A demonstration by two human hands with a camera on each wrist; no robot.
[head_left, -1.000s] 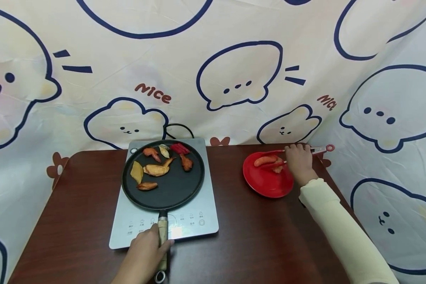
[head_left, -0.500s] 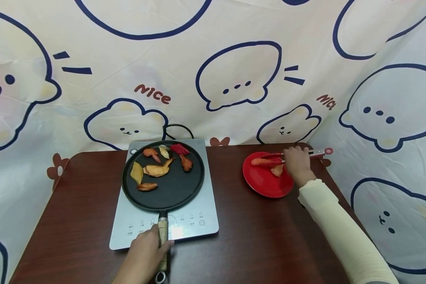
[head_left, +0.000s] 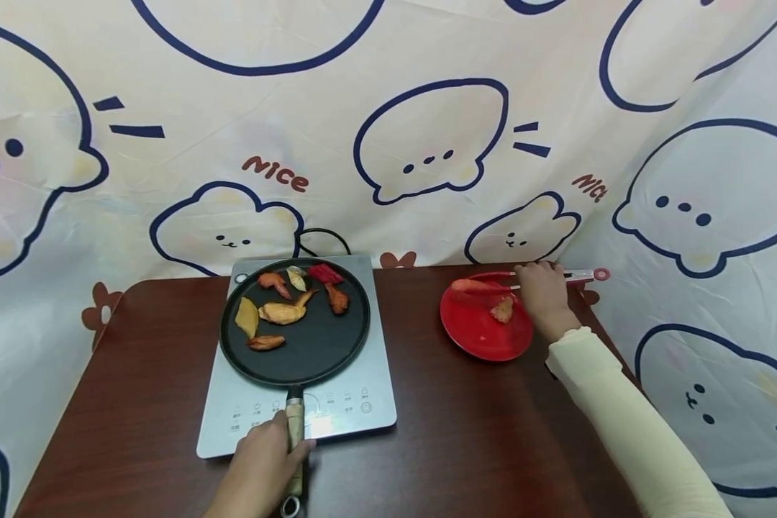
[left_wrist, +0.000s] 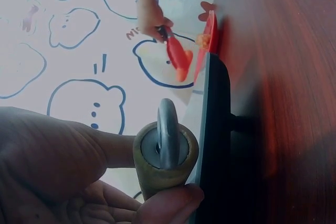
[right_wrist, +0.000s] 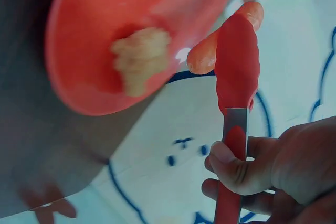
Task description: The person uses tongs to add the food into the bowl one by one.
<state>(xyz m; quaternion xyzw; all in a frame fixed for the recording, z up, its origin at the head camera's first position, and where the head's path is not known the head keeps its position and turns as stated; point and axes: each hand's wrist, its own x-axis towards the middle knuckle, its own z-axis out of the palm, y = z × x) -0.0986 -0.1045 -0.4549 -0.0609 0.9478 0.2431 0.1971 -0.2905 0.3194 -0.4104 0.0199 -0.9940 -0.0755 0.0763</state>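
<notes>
My left hand [head_left: 259, 460] grips the pale handle [head_left: 295, 424] of a black frying pan [head_left: 320, 349]; the left wrist view shows the thumb and fingers around its ringed end [left_wrist: 168, 135]. My right hand [head_left: 544, 298] holds red-tipped tongs [right_wrist: 237, 72] by their metal and red arms. Pinched between the tong tips is an orange-red sausage [right_wrist: 202, 55], raised over the far side of a red plate [head_left: 479, 337]. A lumpy tan piece of food [head_left: 502, 310] stays on the plate, below the tongs.
Under the pan is a silver induction cooker [head_left: 382, 403] with a black cable [head_left: 329, 230] behind it. Several foods lie in the pan, including a chicken wing [head_left: 283, 312] and a small drumstick [head_left: 337, 298]. A patterned cloth [head_left: 337, 144] hangs behind the brown table [head_left: 440, 432].
The tongs have lifted the sausage off the plate and moved it slightly left and away from me, uncovering the tan piece. My left hand keeps its grip on the pan handle.
</notes>
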